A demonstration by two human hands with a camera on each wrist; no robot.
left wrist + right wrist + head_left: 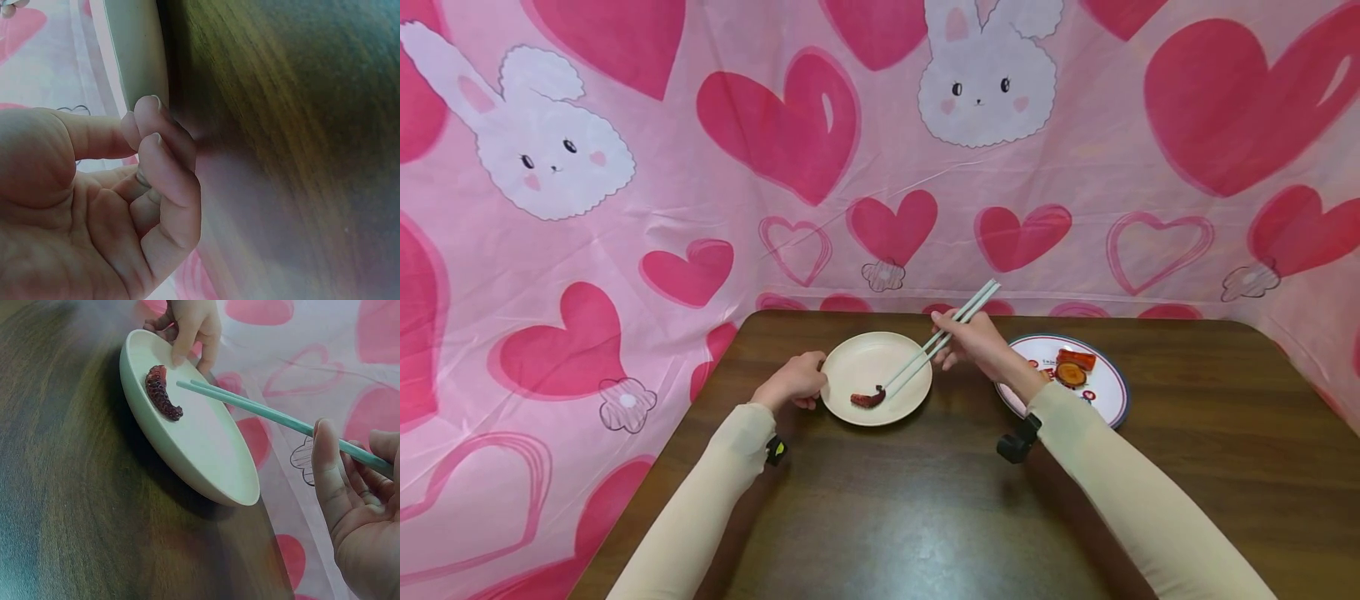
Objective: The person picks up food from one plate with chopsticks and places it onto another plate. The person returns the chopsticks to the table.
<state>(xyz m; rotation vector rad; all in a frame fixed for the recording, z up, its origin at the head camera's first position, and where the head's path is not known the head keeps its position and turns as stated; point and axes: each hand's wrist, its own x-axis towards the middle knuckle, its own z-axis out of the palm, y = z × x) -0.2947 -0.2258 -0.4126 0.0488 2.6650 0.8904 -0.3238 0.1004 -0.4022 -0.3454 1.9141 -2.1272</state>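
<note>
A cream plate (857,354) lies on the table, with my left hand (795,379) at its left rim. In the left wrist view, the thumb and fingers pinch the plate's edge (140,56). My right hand (973,342) holds a pair of pale green chopsticks (964,310), slanting down over the plate. On the plate is a curved, dark red octopus tentacle piece (161,394) with a bumpy surface. In the right wrist view the chopstick tips are close beside this piece, with a small gap visible; whether they touch the plate I cannot tell.
Right of the cream plate, partly behind my right forearm, stands a white plate (1102,402) with a blue rim. It bears a reddish-orange piece (1077,359) and a round brown-orange slice (1071,375). A pink heart-patterned cloth (820,250) hangs behind the brown wooden table (880,500).
</note>
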